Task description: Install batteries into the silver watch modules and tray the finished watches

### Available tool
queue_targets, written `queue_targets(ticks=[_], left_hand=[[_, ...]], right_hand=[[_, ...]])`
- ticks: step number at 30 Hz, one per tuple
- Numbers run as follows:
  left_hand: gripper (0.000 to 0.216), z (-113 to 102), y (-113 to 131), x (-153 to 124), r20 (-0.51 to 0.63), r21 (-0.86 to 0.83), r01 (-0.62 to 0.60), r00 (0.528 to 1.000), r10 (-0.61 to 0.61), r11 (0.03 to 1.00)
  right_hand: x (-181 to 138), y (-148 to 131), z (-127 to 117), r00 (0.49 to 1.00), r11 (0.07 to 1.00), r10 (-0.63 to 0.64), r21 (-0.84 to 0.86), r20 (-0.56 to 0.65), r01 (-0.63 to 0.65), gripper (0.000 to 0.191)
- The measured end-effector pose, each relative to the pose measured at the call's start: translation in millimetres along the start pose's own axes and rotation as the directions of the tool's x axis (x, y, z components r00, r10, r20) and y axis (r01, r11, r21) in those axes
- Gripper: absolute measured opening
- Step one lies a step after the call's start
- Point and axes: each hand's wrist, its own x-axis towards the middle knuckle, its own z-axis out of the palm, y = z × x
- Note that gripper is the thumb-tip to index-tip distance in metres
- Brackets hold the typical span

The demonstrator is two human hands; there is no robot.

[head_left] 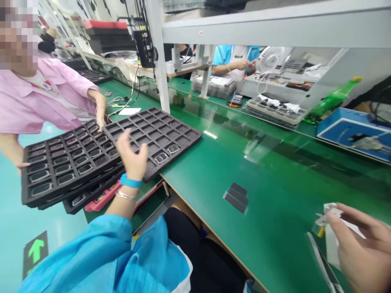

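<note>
My left hand (pixel 132 160) is open, its fingers apart, over the near side of a black foam tray (pixel 183 137). Two dark rounded frames, like small watch cases (pixel 161 157), lie in this tray's cells; most other visible cells are bare. Whether the hand touches the tray I cannot tell. At the right edge, my right hand (pixel 360 244) is closed in a pinch on a small white piece (pixel 332 211), its exact kind unclear. Below these fingers are a white sheet (pixel 333 246) and a long thin dark strip (pixel 324 264), partly cut off. Several dark film strips (pixel 236 198) lie mid-table.
At the left, a person in pink (pixel 58 93) holds a filled black tray (pixel 39 199) above more trays, one red (pixel 91 205). A shelf post (pixel 161 81) rises behind. A blue bin (pixel 351 140) and green bottle (pixel 332 99) stand right; another person (pixel 236 61) works opposite.
</note>
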Motion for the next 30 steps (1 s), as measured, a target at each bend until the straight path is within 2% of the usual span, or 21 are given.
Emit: queue_targets(ticks=[1,2,3,4,5,8,9,11,15,17,19,20,21,22,24,25,26,27,28,29,30], left_hand=[[0.054,12,26,-12,0.14,-0.116,-0.101,0.983,0.117,0.988],[0.047,27,52,-25,0.344,-0.242,-0.163,0.907,0.242,0.956],[0.049,46,77,-39,0.554,-0.375,-0.191,0.739,0.384,0.907],[0.056,66,99,-52,0.707,-0.471,-0.15,0.524,0.474,0.869],[0.062,87,117,-65,0.793,-0.516,-0.062,0.343,0.504,0.854],[0.072,140,144,-99,0.856,-0.486,0.295,-0.029,0.516,0.823],[0.072,153,146,-108,0.853,-0.442,0.391,-0.096,0.514,0.807],[0.073,171,141,-123,0.85,-0.363,0.534,-0.147,0.506,0.764],[0.074,189,123,-146,0.875,-0.252,0.668,-0.152,0.46,0.7],[0.075,194,121,-153,0.874,-0.232,0.65,-0.188,0.449,0.723],[0.077,192,124,-150,0.858,-0.302,0.517,-0.218,0.464,0.801],[0.076,187,125,-143,0.858,-0.378,0.394,-0.192,0.477,0.838],[0.073,176,124,-131,0.86,-0.461,0.229,-0.125,0.495,0.857],[0.069,161,120,-114,0.851,-0.524,0.031,-0.018,0.525,0.851],[0.062,117,99,-65,0.74,-0.481,-0.334,0.34,0.58,0.81],[0.062,91,81,-34,0.616,-0.347,-0.457,0.547,0.567,0.819],[0.063,65,58,-1,0.42,-0.165,-0.509,0.739,0.527,0.845],[0.068,39,33,32,0.178,0.03,-0.458,0.877,0.447,0.888],[0.072,15,6,64,-0.079,0.182,-0.316,0.939,0.335,0.931],[0.074,-5,-19,92,-0.291,0.265,-0.118,0.937,0.196,0.957],[0.072,-22,-42,114,-0.422,0.276,0.073,0.905,0.053,0.958]], right_hand=[[-1,-6,4,0.999,1.0,0.005,0.008,0.038,-0.006,0.046],[-2,-12,10,0.997,1.0,0.017,0.011,0.076,-0.018,0.047],[-3,-18,18,0.992,0.999,0.033,0.011,0.119,-0.035,0.049],[-5,-23,26,0.985,0.998,0.052,0.015,0.163,-0.055,0.05],[-6,-27,35,0.977,0.996,0.071,0.03,0.203,-0.079,0.051],[-10,-28,59,0.956,0.985,0.109,0.103,0.271,-0.141,0.052],[-11,-25,65,0.957,0.981,0.111,0.127,0.268,-0.149,0.052],[-13,-16,75,0.966,0.974,0.114,0.167,0.233,-0.155,0.053],[-21,2,84,0.969,0.967,0.146,0.177,0.2,-0.182,0.054],[-26,6,85,0.962,0.975,0.151,0.126,0.227,-0.183,0.05],[-29,6,84,0.958,0.982,0.143,0.083,0.25,-0.169,0.045],[-29,7,83,0.958,0.984,0.14,0.075,0.249,-0.164,0.043],[-29,7,82,0.961,0.984,0.14,0.074,0.24,-0.162,0.042],[-28,9,80,0.966,0.984,0.14,0.08,0.22,-0.161,0.042],[-25,14,77,0.974,0.981,0.144,0.104,0.173,-0.163,0.042],[-23,17,76,0.977,0.978,0.147,0.123,0.153,-0.167,0.043],[-21,21,75,0.979,0.976,0.148,0.139,0.143,-0.168,0.044],[-20,25,75,0.98,0.974,0.144,0.153,0.138,-0.165,0.044],[-19,29,76,0.98,0.972,0.14,0.168,0.142,-0.163,0.044],[-19,32,77,0.979,0.97,0.132,0.184,0.153,-0.16,0.043],[-19,34,79,0.979,0.968,0.115,0.201,0.166,-0.148,0.042]])
